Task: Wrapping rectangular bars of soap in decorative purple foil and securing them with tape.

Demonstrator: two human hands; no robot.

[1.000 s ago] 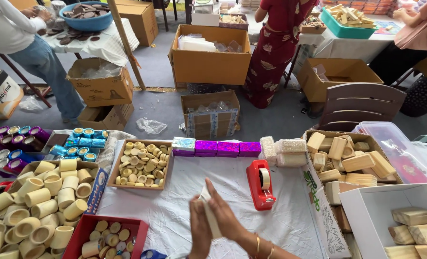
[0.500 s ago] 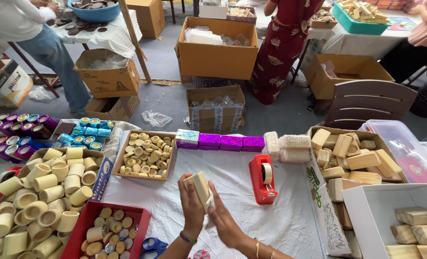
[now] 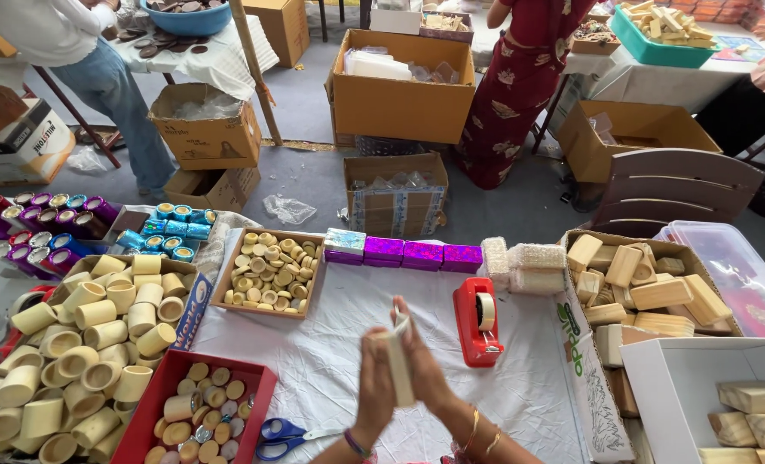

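Your left hand (image 3: pixel 376 378) and right hand (image 3: pixel 425 365) press flat around a pale wrapped bar (image 3: pixel 399 365), grasping it between the palms. Its long axis stands upright above the white-clothed surface (image 3: pixel 331 361). The red tape dispenser (image 3: pixel 475 320) sits just right, nearer your right hand.

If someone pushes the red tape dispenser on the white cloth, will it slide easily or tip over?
The red tape dispenser looks long, low and flat-based, so it probably will not tip. It lies on the white cloth, which may wrinkle and drag rather than let it slide. Its weight cannot be judged.
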